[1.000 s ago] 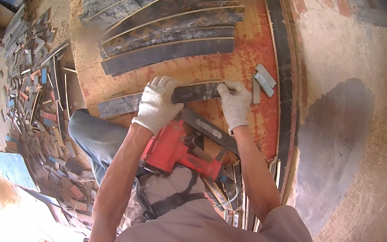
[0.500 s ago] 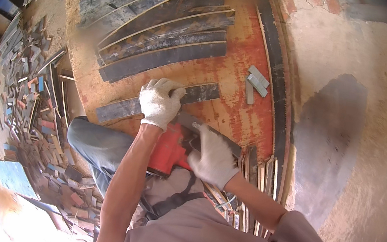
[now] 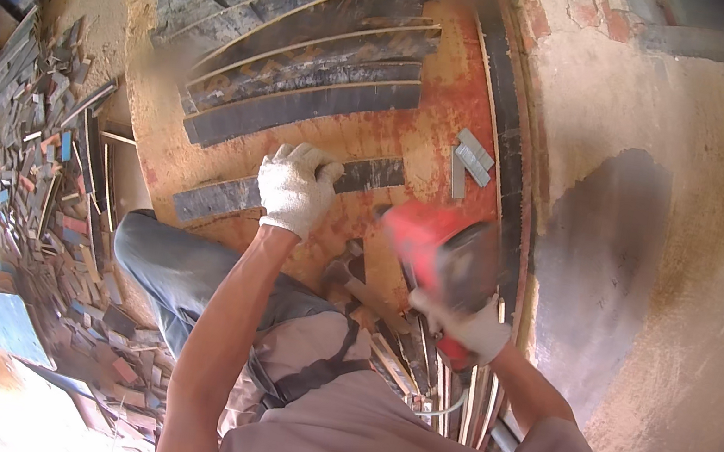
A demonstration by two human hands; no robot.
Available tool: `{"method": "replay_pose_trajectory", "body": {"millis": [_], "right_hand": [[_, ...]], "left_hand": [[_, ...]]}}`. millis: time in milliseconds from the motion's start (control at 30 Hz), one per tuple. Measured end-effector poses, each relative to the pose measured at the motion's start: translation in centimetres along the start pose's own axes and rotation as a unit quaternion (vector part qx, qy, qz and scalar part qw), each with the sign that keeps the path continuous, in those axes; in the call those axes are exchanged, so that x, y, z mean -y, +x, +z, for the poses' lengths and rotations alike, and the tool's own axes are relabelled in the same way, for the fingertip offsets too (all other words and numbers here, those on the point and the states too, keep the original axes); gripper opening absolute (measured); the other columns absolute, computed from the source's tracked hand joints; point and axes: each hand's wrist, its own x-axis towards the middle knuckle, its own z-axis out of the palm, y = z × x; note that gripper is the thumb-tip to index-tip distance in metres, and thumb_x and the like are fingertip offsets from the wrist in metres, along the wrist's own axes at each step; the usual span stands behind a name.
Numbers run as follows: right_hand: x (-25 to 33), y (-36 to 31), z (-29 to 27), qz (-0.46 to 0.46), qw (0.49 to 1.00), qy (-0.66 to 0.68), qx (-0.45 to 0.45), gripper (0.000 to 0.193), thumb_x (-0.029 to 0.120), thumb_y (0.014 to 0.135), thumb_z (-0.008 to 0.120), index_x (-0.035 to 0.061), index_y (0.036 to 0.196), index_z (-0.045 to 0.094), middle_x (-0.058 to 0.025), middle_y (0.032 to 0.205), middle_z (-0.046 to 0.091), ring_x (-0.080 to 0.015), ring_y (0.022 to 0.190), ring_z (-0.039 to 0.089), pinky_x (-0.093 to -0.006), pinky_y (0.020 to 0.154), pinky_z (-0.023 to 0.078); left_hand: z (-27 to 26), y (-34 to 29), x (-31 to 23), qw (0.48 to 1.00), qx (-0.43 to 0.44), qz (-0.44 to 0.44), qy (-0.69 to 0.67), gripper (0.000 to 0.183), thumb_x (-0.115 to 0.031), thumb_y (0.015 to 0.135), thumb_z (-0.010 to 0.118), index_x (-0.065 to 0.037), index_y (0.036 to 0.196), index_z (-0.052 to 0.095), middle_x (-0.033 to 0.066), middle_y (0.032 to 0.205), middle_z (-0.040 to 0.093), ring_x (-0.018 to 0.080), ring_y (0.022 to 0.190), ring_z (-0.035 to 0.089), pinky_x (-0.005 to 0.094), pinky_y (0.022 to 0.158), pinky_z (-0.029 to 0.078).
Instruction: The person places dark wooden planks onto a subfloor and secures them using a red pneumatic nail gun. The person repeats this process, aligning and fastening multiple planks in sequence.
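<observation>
My left hand (image 3: 296, 190), in a white knit glove, presses over a narrow dark plywood strip (image 3: 230, 199) with its fingers curled round the edge. The strip lies crosswise on a worn orange-red board (image 3: 458, 86). In my gloved right hand (image 3: 479, 333) is a red and black nail gun (image 3: 434, 248), gripped by its handle and blurred by motion. It is held above the right side of the board, apart from the strip. Between my arms lies what looks like a hammer (image 3: 366, 294), partly in shadow.
Several dark strips (image 3: 304, 110) lie side by side farther up the board. Grey nail or staple strips (image 3: 473, 158) sit at its right. Upright thin wood pieces and a pale hose (image 3: 447, 409) are near my right forearm. Wood offcuts (image 3: 78, 249) cover the floor at left.
My right hand has swung the nail gun right, away from the strip and my left hand. The hammer beneath has come into sight. My left hand has stayed on the strip.
</observation>
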Motion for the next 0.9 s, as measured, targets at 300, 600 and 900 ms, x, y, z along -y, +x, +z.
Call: {"method": "replay_pose_trajectory", "body": {"millis": [300,600,900], "right_hand": [[4.2,4.9,-2.8,0.083,0.995,0.038,0.044,0.024,0.014,0.096,0.063,0.0060,0.074,0.063,-0.0052,0.061,0.059,-0.0150,0.054,0.055,-0.0319,0.057,0.046],[6.1,5.5,-2.1,0.128,0.987,0.082,0.053,0.035,0.008,0.093,0.061,-0.0052,0.125,0.064,-0.0028,0.060,0.053,-0.0134,0.052,0.052,-0.0287,0.055,0.043],[8.3,4.5,-1.7,0.126,0.986,0.108,0.023,0.028,0.009,0.091,0.066,0.0002,0.118,0.067,-0.0030,0.061,0.057,-0.0121,0.051,0.053,-0.0282,0.053,0.044]], "left_hand": [[-0.1,0.0,-0.4,1.000,0.000,0.007,0.004,0.009,-0.021,0.086,0.076,-0.013,0.087,0.080,0.0058,0.089,0.075,0.0311,0.091,0.068,0.0470,0.086,0.050],[0.0,-0.4,-0.1,1.000,-0.001,0.007,0.005,0.009,-0.022,0.086,0.076,-0.014,0.087,0.080,0.0050,0.090,0.075,0.0302,0.093,0.068,0.0469,0.086,0.050],[-0.1,-0.3,-0.1,1.000,0.006,0.005,0.013,0.010,-0.023,0.086,0.076,-0.014,0.089,0.080,0.0047,0.092,0.075,0.0305,0.094,0.068,0.0468,0.087,0.050]]}}
